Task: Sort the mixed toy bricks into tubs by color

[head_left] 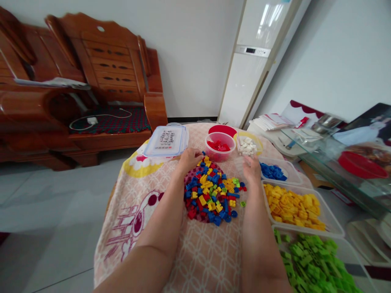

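Observation:
A heap of small plastic bricks [212, 193], red, blue, yellow and a few green, lies on a pink patterned cloth [146, 211]. My left hand [190, 158] rests at the heap's far left edge with its fingers curled down onto the bricks. My right hand [252, 167] is at the heap's far right, blurred, close to the tub of blue bricks [274, 171]. Just beyond the hands stand a bowl of red bricks [220, 146] and a bowl of white bricks [248, 145].
Tubs of yellow bricks [295, 205] and green bricks [314, 262] line the right side. A clear lidded box [166, 140] sits far left. A wooden bench [76, 89] and a white standing unit [253, 61] stand behind. A glass-topped table [339, 158] is on the right.

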The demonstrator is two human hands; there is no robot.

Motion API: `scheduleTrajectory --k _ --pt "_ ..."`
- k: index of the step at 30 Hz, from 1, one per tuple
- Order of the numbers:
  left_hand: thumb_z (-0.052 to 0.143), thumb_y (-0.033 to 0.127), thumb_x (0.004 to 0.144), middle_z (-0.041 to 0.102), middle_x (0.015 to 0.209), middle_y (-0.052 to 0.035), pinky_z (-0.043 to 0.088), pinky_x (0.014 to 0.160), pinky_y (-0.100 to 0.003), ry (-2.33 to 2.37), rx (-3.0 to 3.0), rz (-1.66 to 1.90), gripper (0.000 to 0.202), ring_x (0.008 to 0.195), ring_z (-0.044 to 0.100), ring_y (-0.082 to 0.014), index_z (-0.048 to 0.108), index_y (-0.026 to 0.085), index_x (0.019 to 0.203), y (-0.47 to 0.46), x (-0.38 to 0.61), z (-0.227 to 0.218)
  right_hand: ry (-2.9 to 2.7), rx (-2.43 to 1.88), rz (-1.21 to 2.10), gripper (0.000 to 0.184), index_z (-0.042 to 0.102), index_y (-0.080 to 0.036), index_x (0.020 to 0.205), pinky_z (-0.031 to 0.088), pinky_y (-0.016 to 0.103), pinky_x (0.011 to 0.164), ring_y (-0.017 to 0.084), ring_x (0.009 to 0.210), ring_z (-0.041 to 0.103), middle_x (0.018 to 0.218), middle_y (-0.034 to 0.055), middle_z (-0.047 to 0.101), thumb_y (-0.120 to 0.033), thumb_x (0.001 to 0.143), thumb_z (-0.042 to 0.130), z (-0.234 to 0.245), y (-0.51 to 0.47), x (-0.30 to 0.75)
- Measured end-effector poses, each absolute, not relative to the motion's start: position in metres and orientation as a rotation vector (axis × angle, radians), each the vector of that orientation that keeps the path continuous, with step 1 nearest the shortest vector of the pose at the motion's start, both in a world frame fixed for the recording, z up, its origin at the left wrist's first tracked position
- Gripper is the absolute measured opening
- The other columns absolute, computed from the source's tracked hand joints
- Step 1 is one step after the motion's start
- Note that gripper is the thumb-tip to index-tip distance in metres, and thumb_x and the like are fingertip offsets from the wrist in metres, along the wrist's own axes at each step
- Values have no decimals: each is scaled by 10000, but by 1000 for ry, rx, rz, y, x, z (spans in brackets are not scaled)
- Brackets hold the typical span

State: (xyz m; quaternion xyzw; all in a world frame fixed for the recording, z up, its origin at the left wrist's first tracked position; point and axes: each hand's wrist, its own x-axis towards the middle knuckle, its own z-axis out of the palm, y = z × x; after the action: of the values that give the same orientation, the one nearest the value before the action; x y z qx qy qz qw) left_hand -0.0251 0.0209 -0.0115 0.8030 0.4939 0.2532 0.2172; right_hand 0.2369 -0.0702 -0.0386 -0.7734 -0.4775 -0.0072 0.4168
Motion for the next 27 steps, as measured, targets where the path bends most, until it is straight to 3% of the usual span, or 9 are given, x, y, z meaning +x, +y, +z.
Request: scheduleTrajectory --k 5,9,15,27 --pt "554 271 832 771 866 -52 489 773 -262 1404 2196 764 284 786 659 -175 796 163 932 21 -25 -13 -1166 -2101 -182 357 765 -110 955 474 404 950 290 995 647 994 170 736 -203 790 462 -26 -96 230" --pt "559 248 836 777 917 -54 504 809 -263 1433 2170 798 276 829 668 -179 787 170 970 23 -24 -17 -1095 -2226 -382 352 775 -104 956 459 442 891 323 951 642 955 206 726 -220 829 468 -11 -119 228" --pt "567 225 836 773 995 -68 507 853 -266 1406 2167 767 299 893 683 -184 779 159 1036 27 -22 -21 -1174 -2428 -305 324 800 -116 884 465 430 822 325 855 670 831 218 717 -204 846 491 -8 -130 227" --pt "579 240 831 774 963 -62 509 847 -276 1423 2152 782 282 883 679 -189 791 171 1005 26 -20 -20 -1393 -2108 -104 380 802 -147 922 517 347 911 256 913 700 998 133 774 -142 666 521 -24 -103 211"
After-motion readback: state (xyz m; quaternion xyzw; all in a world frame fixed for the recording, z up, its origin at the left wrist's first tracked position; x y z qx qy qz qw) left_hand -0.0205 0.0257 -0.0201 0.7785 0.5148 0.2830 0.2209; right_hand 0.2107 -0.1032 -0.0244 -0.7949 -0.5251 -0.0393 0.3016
